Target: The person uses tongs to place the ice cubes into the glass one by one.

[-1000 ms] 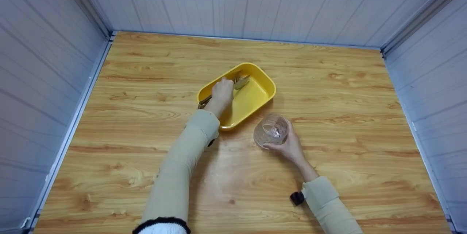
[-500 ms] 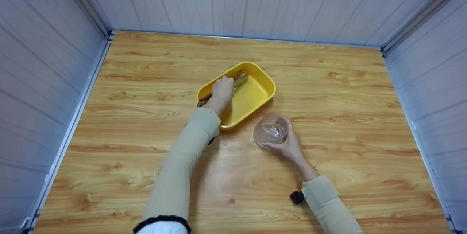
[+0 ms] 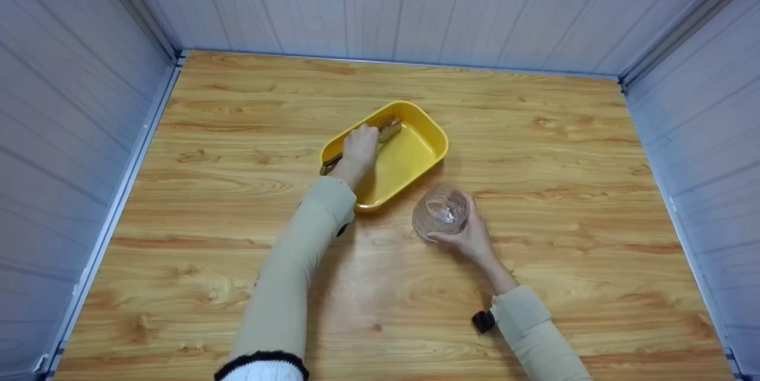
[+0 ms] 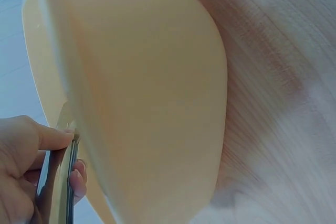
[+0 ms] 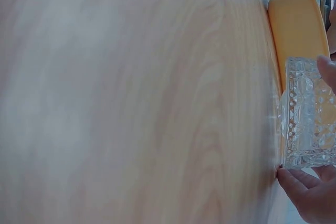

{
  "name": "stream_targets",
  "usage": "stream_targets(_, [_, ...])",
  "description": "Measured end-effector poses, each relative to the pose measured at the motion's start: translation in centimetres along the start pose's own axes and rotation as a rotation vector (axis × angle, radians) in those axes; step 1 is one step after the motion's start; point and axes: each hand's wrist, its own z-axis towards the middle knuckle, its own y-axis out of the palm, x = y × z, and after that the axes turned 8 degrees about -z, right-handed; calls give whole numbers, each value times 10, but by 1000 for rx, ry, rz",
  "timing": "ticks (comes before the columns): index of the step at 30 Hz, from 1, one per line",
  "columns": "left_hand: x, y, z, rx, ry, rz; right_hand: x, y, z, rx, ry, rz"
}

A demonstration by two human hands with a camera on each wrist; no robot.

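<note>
In the head view, my left hand (image 3: 360,145) reaches into a yellow plastic basin (image 3: 409,161) and grips a bundle of shiny metal cutlery (image 3: 390,130). Its handles stick out behind the hand, over the near-left end. The left wrist view shows thumb and fingers pinching the flat handles (image 4: 59,182) beside the basin rim (image 4: 68,72); the far ends are hidden there. To the right, my right hand (image 3: 473,237) holds a clear glass (image 3: 436,215) round its side. Raised patterns cover the glass (image 5: 310,114) in the right wrist view, where its base is at the tabletop.
The wood-patterned tabletop (image 3: 564,203) spreads around the basin and glass. Pale panel walls (image 3: 380,7) enclose the back and both sides. A small black device (image 3: 483,321) is at the right sleeve cuff.
The cutlery ends in the basin have turned and shifted slightly back toward the left hand, which has moved a little left. The right hand and glass have stayed still.
</note>
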Motion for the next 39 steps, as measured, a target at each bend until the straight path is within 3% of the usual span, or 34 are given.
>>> stream_targets(18, [-8,-5,-11,-34,-24,-13,2,0,0,-1,30,-21])
stream_targets(29, [-13,-4,-17,10,0,-26,1,0,-1,9,25,-45])
stream_targets(39, [-17,-4,-17,-12,-20,-37,0,0,0,11,24,-33])
